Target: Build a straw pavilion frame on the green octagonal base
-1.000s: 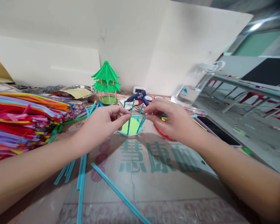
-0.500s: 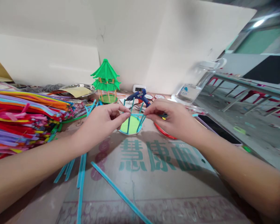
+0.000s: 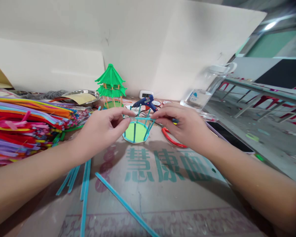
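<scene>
A small craft frame (image 3: 137,131) stands on the cardboard sheet: a light green disc with a blue rim and several upright blue sticks. My left hand (image 3: 104,129) pinches the left end of a thin blue pipe cleaner (image 3: 143,118) stretched across the tops of the sticks. My right hand (image 3: 185,126) pinches its right end. Both hands have fingers closed, one on each side of the frame.
A big pile of colourful pipe cleaners (image 3: 22,125) lies at left. Loose blue sticks (image 3: 85,184) lie near me. Behind the frame stand a green pagoda model (image 3: 110,86), a blue glue gun (image 3: 146,102), a metal dish (image 3: 82,96), red-handled pliers (image 3: 171,140) and a clear jug (image 3: 206,90).
The view has shifted slightly. My hands stay pinched on the blue pipe cleaner at the top of the frame, with small finger adjustments; the red pliers show more under my right hand.
</scene>
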Demonstrator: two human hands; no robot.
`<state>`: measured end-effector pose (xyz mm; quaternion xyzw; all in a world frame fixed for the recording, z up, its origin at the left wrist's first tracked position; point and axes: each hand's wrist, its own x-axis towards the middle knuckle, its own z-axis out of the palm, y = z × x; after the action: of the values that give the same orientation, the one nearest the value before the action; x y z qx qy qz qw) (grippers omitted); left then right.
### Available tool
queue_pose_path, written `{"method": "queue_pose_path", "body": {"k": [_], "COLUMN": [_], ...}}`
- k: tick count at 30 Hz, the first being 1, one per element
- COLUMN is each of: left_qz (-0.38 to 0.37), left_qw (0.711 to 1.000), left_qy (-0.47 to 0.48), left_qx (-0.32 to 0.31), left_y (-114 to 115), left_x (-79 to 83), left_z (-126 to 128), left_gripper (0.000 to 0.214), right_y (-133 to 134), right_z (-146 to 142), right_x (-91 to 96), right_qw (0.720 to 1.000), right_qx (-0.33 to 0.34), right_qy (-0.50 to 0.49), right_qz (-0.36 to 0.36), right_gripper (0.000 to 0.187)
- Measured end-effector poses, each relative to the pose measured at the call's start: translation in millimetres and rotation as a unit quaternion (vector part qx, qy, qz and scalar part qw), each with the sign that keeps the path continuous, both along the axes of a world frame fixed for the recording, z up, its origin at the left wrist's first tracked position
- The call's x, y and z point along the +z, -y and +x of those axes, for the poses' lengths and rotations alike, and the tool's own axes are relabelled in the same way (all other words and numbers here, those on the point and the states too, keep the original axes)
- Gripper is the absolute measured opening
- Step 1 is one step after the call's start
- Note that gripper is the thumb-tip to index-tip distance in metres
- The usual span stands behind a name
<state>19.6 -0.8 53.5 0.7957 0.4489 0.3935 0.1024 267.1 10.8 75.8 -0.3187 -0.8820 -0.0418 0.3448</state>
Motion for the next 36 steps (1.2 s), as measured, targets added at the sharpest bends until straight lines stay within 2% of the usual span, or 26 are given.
{"method": "queue_pose_path", "body": {"k": [7,19,23,27,32,34,36], "left_qz": [0.045,0.052,0.075,0.067,0.054,0.077,0.158], "left_qw": [0.998,0.997,0.994,0.994,0.994,0.992,0.979], "left_qy": [-0.034,-0.058,-0.079,-0.089,-0.090,-0.102,-0.127], "left_qx": [0.003,-0.011,-0.013,-0.010,-0.004,0.002,-0.008], "left_y": [3,2,0,-3,-2,-1,-2], "left_x": [2.6,-1.4,-5.3,-6.2,-7.4,-7.0,-6.0], "left_z": [0,-1,-2,-2,-1,-2,-5], "left_gripper": [0.022,0.019,0.022,0.026,0.026,0.027,0.023], "right_y": [-1,-5,-4,-1,4,5,5], "right_z": [0,2,3,3,-3,-4,-4], "right_x": [-1.2,-5.4,-2.8,1.6,-2.6,-4.8,-5.7], "right_qw": [1.000,0.999,0.999,0.999,0.996,0.994,0.994], "right_qx": [0.024,0.045,0.030,-0.004,-0.027,-0.042,-0.041], "right_qy": [0.003,-0.002,-0.008,-0.036,-0.065,-0.074,-0.072], "right_qz": [0.010,0.003,-0.008,-0.029,-0.061,-0.067,-0.072], "right_gripper": [0.013,0.014,0.015,0.023,0.015,0.014,0.012]}}
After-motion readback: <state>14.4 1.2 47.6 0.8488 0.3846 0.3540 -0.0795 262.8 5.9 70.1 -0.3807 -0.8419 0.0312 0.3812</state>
